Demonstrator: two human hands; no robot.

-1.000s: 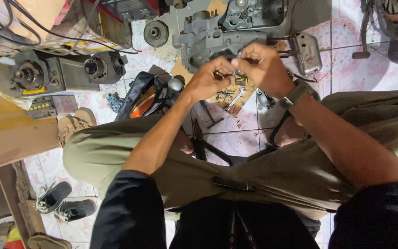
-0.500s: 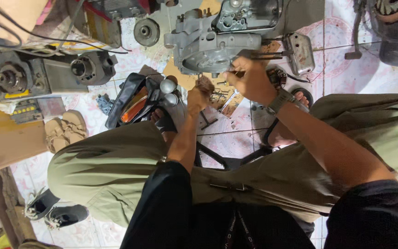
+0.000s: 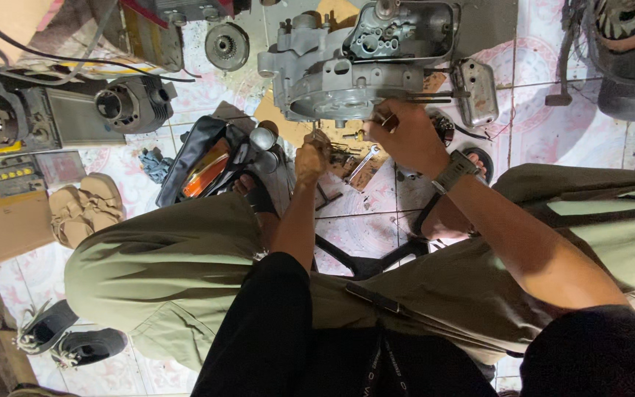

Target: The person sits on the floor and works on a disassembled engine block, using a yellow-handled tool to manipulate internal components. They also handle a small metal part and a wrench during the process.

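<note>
Right hand (image 3: 408,136) fingers pinch a small metal part against the grey engine casing (image 3: 347,70); left hand (image 3: 311,156) is fisted below — wrench (image 3: 361,163), black bag (image 3: 211,162) and cylinder (image 3: 135,104) crowd the floor

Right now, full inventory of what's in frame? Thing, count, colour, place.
engine casing: 1, grey metal, floor top centre
small metal cover: 1, silver, right of casing
finned cylinder: 1, dark grey, upper left
round gear part: 1, grey, top, left of casing
lamp unit: 1, black with orange lens, left of left hand
wrench: 1, silver, on cardboard below casing
sandals: 1 pair, tan, left
shoes: 1 pair, black, lower left
tiled floor: white with pink pattern
watch: 1, dark, right wrist
left hand: below casing, closed; contents unclear
right hand: at casing's lower edge, pinching a small metal part
</note>
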